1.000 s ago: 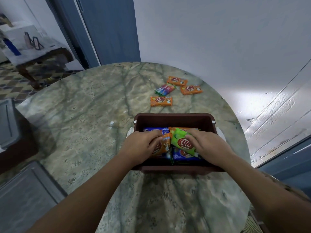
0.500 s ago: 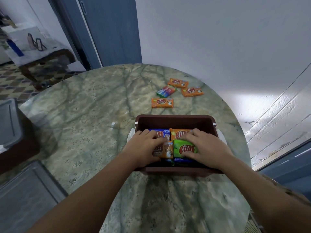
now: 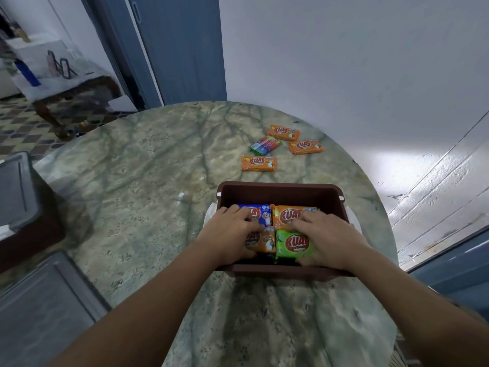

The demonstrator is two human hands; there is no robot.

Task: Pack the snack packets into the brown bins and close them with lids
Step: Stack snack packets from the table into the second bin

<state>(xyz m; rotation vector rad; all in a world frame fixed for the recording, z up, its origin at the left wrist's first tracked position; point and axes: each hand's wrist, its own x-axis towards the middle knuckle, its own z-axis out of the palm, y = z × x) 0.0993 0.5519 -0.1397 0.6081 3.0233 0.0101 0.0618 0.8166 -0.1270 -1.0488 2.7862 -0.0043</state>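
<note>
A brown bin (image 3: 280, 188) stands on the round marble table (image 3: 137, 197), right in front of me. Four packets lie flat side by side inside it: a blue packet (image 3: 260, 213) and an orange packet (image 3: 287, 215) at the back, another orange packet (image 3: 265, 241) and a green packet (image 3: 293, 243) at the front. My left hand (image 3: 229, 234) presses on the left pair with spread fingers. My right hand (image 3: 328, 237) presses on the right pair. Beyond the bin, three orange packets (image 3: 258, 163) and a multicoloured packet (image 3: 265, 144) lie loose.
White pieces (image 3: 209, 215) stick out at both sides of the bin. Grey lidded containers (image 3: 39, 300) sit at the left, off the table. The table's right edge runs close to the bin. A blue door (image 3: 180, 49) and a small side table (image 3: 58, 75) stand behind.
The green packet, tilted in my right hand a second ago, now lies flat at the bin's front right. Both hands have gone from handling packets to pressing them down.
</note>
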